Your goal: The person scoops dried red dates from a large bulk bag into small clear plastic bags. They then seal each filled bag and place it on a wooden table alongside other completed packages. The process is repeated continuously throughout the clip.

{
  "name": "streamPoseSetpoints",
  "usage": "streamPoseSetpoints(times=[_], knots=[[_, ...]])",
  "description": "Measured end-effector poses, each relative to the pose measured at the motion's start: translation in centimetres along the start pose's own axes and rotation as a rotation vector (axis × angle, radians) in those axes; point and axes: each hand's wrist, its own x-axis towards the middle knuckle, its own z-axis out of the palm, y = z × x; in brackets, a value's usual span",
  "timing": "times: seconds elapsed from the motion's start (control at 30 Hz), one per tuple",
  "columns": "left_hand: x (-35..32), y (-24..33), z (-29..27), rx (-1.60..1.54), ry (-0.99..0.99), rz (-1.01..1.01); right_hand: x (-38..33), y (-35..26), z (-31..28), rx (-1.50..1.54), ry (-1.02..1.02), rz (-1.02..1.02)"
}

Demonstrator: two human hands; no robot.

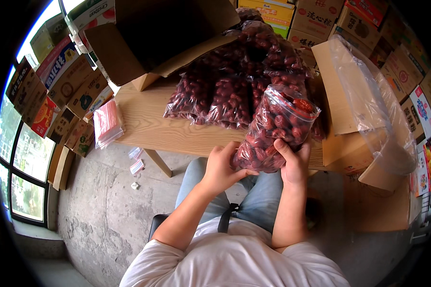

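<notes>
Between my two hands, above the table's near edge, is a clear zip bag (pixel 273 126) full of dark red dried dates. It tilts with its zip end up and to the right. My left hand (pixel 225 165) grips the lower left corner, thumb along the bottom. On the right side, my right hand (pixel 294 160) wraps the bag, with its thumb pressed on the front. Just beyond lies a pile of filled date bags (pixel 230 98), stacked several high on the wooden table (pixel 146 117).
A stack of flat empty zip bags (pixel 107 123) rests on the table's left end. An open carton (pixel 124 57) stands behind it. To the right is another open carton (pixel 342 148) with a clear plastic liner (pixel 368 95). Small packets (pixel 137 165) lie on the concrete floor.
</notes>
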Motion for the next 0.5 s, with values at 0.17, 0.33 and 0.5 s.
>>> streamPoseSetpoints(times=[0.17, 0.33, 0.5], knots=[[-0.2, -1.4, 0.1, -0.376, -0.012, -0.006, 0.3, -0.1, -0.7, 0.012, 0.023, -0.015], [-0.1, -2.1, -1.1, -0.165, -0.118, 0.076, 0.1, 0.1, -0.9, 0.013, 0.018, -0.011], [-0.4, -2.5, -1.5, -0.236, -0.176, 0.058, -0.3, 0.3, -1.1, 0.014, 0.000, 0.043]])
